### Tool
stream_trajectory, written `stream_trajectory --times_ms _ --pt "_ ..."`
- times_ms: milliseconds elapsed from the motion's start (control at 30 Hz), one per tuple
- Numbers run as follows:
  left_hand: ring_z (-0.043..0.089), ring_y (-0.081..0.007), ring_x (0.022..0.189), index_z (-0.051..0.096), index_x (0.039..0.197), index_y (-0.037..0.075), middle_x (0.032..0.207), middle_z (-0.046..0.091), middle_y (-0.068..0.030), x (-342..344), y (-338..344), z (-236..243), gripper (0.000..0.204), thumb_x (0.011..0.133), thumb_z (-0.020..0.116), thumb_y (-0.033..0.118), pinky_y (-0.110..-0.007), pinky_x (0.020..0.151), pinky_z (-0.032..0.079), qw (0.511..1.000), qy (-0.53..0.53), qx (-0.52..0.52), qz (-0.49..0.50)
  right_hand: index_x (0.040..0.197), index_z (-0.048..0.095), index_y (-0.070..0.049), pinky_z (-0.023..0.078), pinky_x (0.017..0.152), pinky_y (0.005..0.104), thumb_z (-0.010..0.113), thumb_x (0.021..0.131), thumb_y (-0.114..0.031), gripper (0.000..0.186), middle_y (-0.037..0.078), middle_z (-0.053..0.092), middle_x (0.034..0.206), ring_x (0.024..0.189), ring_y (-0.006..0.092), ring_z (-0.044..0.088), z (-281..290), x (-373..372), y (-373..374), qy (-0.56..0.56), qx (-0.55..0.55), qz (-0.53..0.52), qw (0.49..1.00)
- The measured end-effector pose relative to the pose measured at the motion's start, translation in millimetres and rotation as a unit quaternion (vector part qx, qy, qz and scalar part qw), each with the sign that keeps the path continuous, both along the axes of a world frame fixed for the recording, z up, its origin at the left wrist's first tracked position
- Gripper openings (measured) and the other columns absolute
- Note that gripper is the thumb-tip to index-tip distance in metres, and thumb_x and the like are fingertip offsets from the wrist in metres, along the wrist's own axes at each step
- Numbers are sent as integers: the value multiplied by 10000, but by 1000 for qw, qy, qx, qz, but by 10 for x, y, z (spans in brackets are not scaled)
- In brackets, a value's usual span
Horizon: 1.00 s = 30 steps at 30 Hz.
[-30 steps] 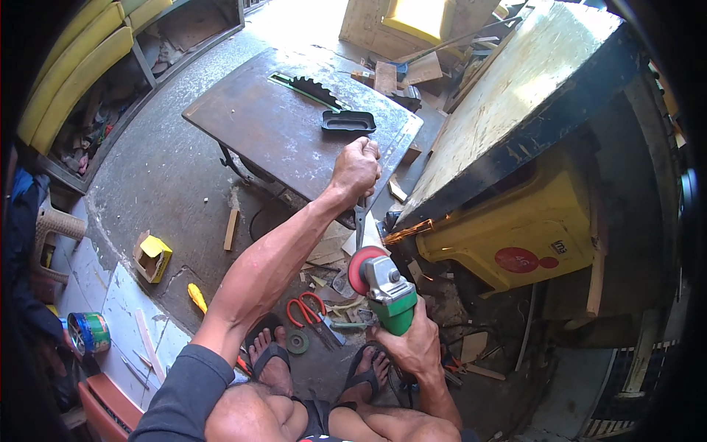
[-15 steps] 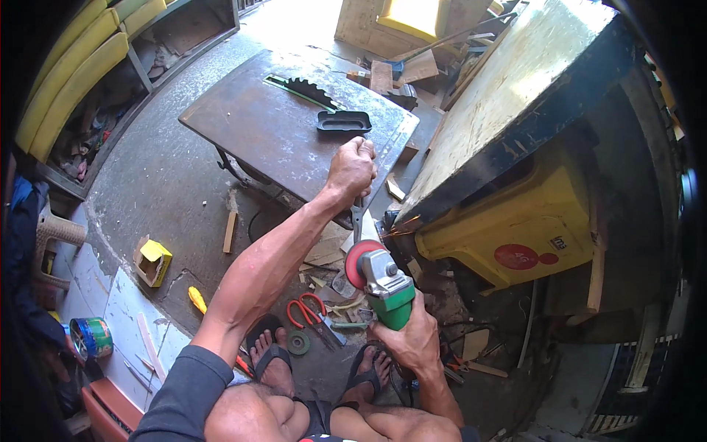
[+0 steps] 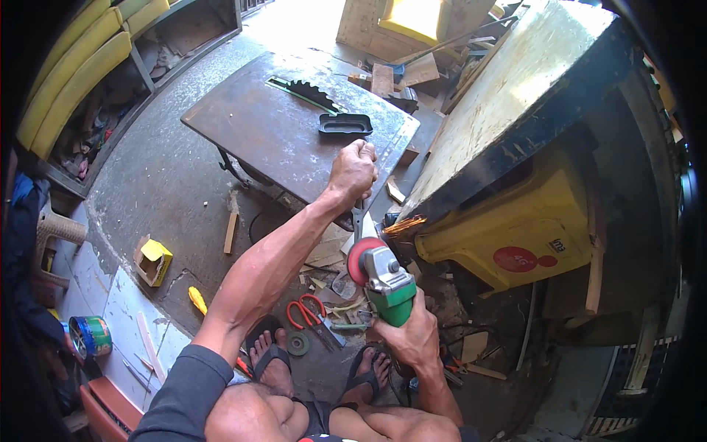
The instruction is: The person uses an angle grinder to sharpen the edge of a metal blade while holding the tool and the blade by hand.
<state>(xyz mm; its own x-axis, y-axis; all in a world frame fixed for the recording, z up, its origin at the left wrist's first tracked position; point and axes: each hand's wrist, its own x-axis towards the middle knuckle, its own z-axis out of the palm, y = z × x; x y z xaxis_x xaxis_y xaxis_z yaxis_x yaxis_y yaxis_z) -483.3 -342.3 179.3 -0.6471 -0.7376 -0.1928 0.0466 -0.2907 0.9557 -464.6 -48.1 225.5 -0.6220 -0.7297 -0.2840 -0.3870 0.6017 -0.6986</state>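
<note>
My right hand [image 3: 412,331] is wrapped around the green body of an angle grinder [image 3: 392,283]. Its red disc [image 3: 356,259] faces a dark metal blade-like tool [image 3: 359,219], touching or very close to its lower end. Orange sparks [image 3: 405,226] fly off to the right. My left hand [image 3: 353,172], in a fist near the table's corner, grips the upper part of that tool; the fingers hide its handle, so its exact kind is unclear.
A metal-topped table [image 3: 243,110] bears a black tray [image 3: 345,125] and a toothed black strip [image 3: 313,94]. Right stands a large panel [image 3: 515,96] over a yellow plastic piece [image 3: 508,228]. Scissors [image 3: 305,313], a tape roll [image 3: 297,343] and scraps lie near my feet.
The spray of sparks has grown longer and brighter to the right. Both hands, the grinder and the metal tool stay in nearly the same place.
</note>
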Motion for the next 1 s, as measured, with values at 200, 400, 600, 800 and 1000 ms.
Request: stream_trajectory --times_ms 200,400,600,800,1000 --pt "403 -68 468 510 949 107 671 497 -5 -51 9 -15 285 1142 429 301 -245 356 346 1000 -1 -4 1 1447 432 -50 553 888 497 816 767 -302 820 292 716 1079 1031 476 707 3 -95 -130 6 -17 -14 1000" --pt "402 -68 462 513 953 107 669 501 -4 -9 -16 -33 279 1141 430 295 -246 354 345 1000 -6 -12 7 1373 479 -42 569 889 491 865 742 -301 783 263 735 1086 1026 452 726 -78 61 146 -2 -16 5 1000" --pt "399 -72 453 514 956 103 668 503 -6 -49 20 11 278 1139 436 297 -246 354 345 1000 -8 -7 10 1357 476 -40 557 879 505 843 753 -338 768 279 726 1073 1021 472 714 -18 -59 -93 -8 -11 -25 1000" --pt "398 -73 450 514 956 104 668 502 -6 -15 -13 -25 277 1138 441 300 -249 353 347 1000 -3 -6 13 1418 447 -33 551 886 513 822 771 -336 807 292 716 1061 1016 491 701 -11 28 90 -16 -2 2 1000" --pt "385 -64 443 508 951 105 664 501 -1 -29 -2 -8 280 1139 441 301 -250 352 349 1000 8 1 15 1423 444 -33 547 886 523 812 777 -338 804 311 706 1069 1022 502 693 -25 -10 -4 0 -5 -8 1000"
